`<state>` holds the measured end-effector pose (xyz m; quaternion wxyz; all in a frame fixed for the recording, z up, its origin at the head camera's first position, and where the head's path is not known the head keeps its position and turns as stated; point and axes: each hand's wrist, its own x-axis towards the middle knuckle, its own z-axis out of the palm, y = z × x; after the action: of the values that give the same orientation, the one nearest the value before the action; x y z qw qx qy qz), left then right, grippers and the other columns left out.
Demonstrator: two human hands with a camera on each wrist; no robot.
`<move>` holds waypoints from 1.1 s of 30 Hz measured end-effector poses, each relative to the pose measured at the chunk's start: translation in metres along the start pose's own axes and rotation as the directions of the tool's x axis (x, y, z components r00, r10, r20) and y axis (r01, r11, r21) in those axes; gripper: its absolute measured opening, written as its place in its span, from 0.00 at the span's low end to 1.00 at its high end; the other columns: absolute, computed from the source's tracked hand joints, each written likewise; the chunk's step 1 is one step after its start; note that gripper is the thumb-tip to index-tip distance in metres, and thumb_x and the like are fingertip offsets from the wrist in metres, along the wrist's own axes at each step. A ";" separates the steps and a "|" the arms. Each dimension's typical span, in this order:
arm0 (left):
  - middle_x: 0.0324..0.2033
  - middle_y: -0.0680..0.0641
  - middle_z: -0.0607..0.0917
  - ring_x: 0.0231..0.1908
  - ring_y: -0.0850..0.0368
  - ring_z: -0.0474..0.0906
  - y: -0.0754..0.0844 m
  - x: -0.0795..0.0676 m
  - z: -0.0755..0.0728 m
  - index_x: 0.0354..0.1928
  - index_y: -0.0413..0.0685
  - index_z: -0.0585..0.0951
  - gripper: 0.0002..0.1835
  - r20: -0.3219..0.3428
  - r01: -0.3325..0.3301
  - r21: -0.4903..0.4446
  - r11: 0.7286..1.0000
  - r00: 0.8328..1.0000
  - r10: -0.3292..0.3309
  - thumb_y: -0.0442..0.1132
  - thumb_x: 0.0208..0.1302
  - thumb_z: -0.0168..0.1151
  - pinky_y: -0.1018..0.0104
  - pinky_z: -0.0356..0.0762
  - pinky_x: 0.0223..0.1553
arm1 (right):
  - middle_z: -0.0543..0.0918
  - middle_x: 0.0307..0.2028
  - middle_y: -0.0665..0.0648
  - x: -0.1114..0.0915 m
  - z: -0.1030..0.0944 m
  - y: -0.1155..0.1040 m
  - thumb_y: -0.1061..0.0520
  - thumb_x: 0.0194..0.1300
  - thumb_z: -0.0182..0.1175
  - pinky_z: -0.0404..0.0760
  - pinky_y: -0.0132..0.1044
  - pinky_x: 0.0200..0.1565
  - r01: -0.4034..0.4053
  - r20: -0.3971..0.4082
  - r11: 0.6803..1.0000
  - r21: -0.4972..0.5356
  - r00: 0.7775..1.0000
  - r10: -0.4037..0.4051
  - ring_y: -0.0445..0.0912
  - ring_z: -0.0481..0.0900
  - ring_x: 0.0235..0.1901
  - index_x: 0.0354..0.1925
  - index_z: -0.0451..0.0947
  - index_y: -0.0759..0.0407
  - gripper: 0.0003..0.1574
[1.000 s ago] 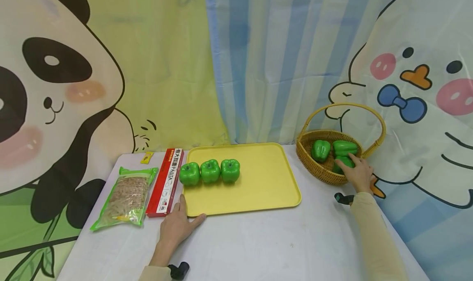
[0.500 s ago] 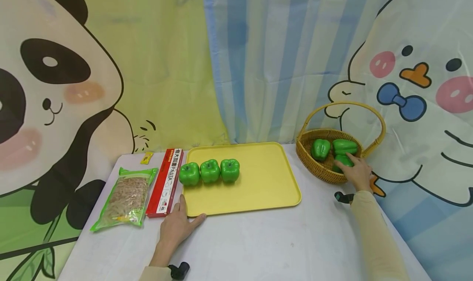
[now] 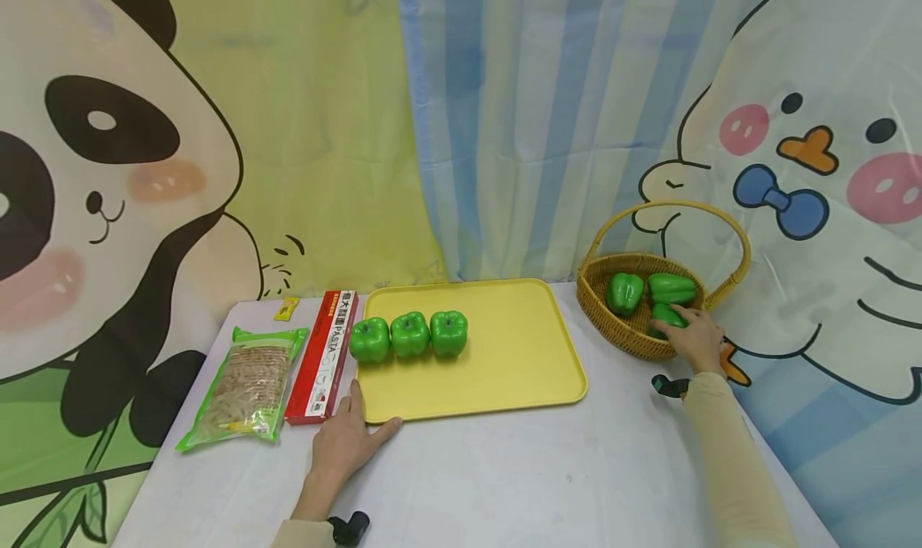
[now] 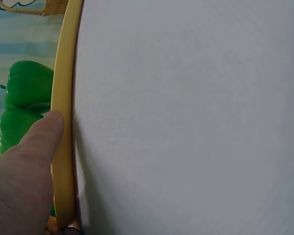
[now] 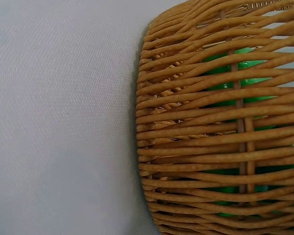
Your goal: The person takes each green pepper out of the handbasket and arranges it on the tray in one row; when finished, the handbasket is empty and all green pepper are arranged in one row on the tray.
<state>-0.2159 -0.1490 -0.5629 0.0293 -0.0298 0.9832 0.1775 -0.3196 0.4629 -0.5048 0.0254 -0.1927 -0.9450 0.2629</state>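
My left hand [image 3: 346,446] rests at the near left corner of the yellow tray [image 3: 519,356], fingers spread. In the left wrist view its thumb [image 4: 46,129] lies straight against the tray's rim. Three green bell peppers [image 3: 410,334] stand in a row on the tray's left part. At the right, my right hand [image 3: 697,340] reaches into the wicker basket [image 3: 612,334], thumb and fingers around a green bell pepper [image 3: 667,316]. Two more green peppers [image 3: 624,294] lie there. The right wrist view shows the basket's woven side [image 5: 201,127], without the hand.
Left of the tray lie a red and white pasta box [image 3: 322,356] and a clear, green-edged bag of noodles [image 3: 245,384]. A small yellow packet [image 3: 286,308] sits near the back edge. The basket's tall handle [image 3: 677,204] arches over it. Printed curtains hang behind the table.
My right hand has shifted very slightly at the pepper in the basket, its fingers a little lower now. The left hand, tray and peppers on it stay put.
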 end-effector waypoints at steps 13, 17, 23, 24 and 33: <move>0.61 0.30 0.76 0.33 0.47 0.77 0.001 -0.002 -0.001 0.77 0.31 0.52 0.65 0.013 -0.004 -0.004 1.000 1.000 0.004 0.76 0.54 0.62 0.46 0.81 0.40 | 0.49 0.74 0.77 -0.004 0.001 0.001 0.28 0.66 0.57 0.45 0.82 0.60 -0.023 0.003 1.000 0.013 1.000 0.023 0.82 0.47 0.68 0.77 0.55 0.57 0.56; 0.61 0.30 0.76 0.33 0.48 0.77 0.002 -0.003 -0.002 0.77 0.31 0.52 0.65 0.015 -0.003 -0.006 1.000 1.000 0.003 0.75 0.54 0.63 0.47 0.81 0.39 | 0.51 0.74 0.78 -0.005 0.002 0.004 0.28 0.66 0.56 0.49 0.79 0.58 -0.002 -0.027 1.000 0.019 1.000 0.003 0.81 0.48 0.67 0.77 0.57 0.58 0.54; 0.62 0.30 0.75 0.33 0.48 0.77 0.002 -0.001 0.000 0.77 0.32 0.52 0.64 0.015 0.001 0.000 1.000 1.000 -0.001 0.74 0.55 0.63 0.47 0.81 0.40 | 0.55 0.74 0.78 -0.008 0.003 0.007 0.27 0.66 0.57 0.51 0.72 0.57 0.080 -0.110 0.997 0.023 0.991 -0.077 0.81 0.51 0.65 0.75 0.61 0.57 0.53; 0.62 0.30 0.75 0.33 0.48 0.76 0.002 -0.001 0.000 0.77 0.32 0.52 0.64 0.017 0.002 0.001 1.000 1.000 -0.002 0.74 0.55 0.63 0.47 0.81 0.40 | 0.56 0.74 0.77 -0.008 0.002 0.007 0.27 0.65 0.57 0.50 0.72 0.57 0.086 -0.120 0.996 0.025 0.989 -0.082 0.80 0.52 0.65 0.75 0.62 0.57 0.53; 0.62 0.30 0.75 0.32 0.48 0.76 0.001 0.002 -0.001 0.77 0.32 0.51 0.65 0.024 0.004 0.002 1.000 1.000 -0.004 0.74 0.54 0.63 0.48 0.82 0.40 | 0.60 0.71 0.77 -0.012 -0.007 -0.001 0.27 0.65 0.56 0.54 0.67 0.55 0.113 -0.177 0.993 0.026 0.978 -0.107 0.76 0.56 0.63 0.74 0.63 0.55 0.51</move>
<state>-0.2177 -0.1481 -0.5616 0.0413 -0.0297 0.9829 0.1770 -0.3082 0.4606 -0.4977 0.1266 -0.1622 -0.9434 0.2601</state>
